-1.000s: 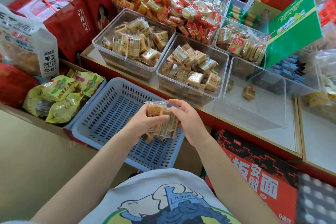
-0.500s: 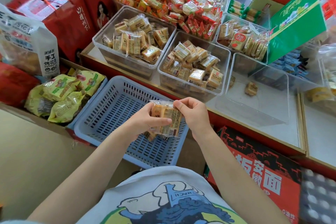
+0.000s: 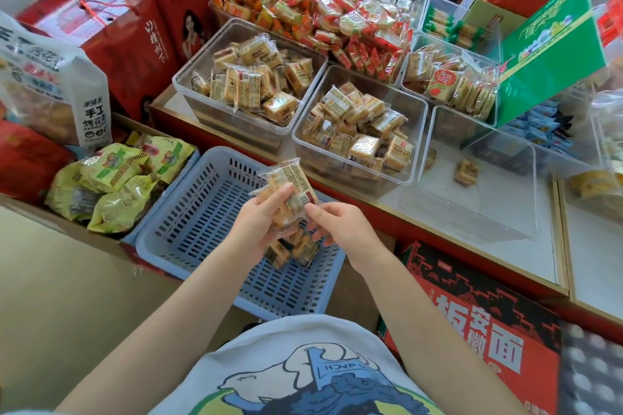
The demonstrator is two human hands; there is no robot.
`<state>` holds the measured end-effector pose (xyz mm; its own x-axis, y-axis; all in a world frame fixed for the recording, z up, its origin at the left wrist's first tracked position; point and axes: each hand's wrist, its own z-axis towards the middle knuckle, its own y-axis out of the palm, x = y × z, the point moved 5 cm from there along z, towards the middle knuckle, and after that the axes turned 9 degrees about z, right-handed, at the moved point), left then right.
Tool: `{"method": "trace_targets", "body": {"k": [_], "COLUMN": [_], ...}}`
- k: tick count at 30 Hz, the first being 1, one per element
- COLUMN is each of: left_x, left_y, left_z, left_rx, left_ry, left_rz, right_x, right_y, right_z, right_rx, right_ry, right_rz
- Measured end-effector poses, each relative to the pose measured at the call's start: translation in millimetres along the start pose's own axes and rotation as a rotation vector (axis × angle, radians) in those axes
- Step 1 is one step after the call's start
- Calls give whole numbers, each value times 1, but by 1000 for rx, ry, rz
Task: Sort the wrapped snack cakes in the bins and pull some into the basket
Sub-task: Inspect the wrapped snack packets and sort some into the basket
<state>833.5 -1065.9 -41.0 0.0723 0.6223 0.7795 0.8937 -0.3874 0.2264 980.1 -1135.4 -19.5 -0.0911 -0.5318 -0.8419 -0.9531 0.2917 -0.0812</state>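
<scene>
My left hand [image 3: 259, 226] grips a small stack of clear-wrapped tan snack cakes [image 3: 291, 184] above the blue slotted basket [image 3: 188, 222]. My right hand [image 3: 344, 229] is beside it, thumb tip on the stack's lower right corner and fingers curled underneath. A few more wrapped cakes [image 3: 293, 253] lie in the basket below my hands. On the counter behind stand two clear bins full of similar cakes, the left bin [image 3: 183, 84] and the middle bin [image 3: 298, 141]. A third clear bin [image 3: 435, 145] to the right holds a single cake [image 3: 467, 172].
Behind the bins are piles of red and orange wrapped snacks [image 3: 323, 10] and a green box [image 3: 553, 44]. Yellow-green packets [image 3: 111, 178] fill a carton left of the basket. A red noodle carton [image 3: 478, 330] stands below the counter edge at right.
My right hand has slid from the stack's top edge down to its lower right corner. The stack has tipped so its top leans away, while my left hand keeps holding it.
</scene>
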Motion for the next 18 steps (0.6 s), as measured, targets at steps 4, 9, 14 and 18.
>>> {"method": "trace_targets", "body": {"k": [4,9,14,18], "left_x": [-3,-4,3,6], "left_y": [4,12,16,16], "left_z": [1,0,3,9], "left_rx": [4,13,-2,26], "left_ry": [1,-5,4,46], "left_rz": [2,-25,-43,-19], "right_x": [6,2,-4,-6], "right_y": [0,-2,-7,-17], "right_z": [3,2,0,0], "right_rx": [62,72,65,87], "right_ry": [-2,-30,-101,-76], "right_rz": [189,316,370,349]}}
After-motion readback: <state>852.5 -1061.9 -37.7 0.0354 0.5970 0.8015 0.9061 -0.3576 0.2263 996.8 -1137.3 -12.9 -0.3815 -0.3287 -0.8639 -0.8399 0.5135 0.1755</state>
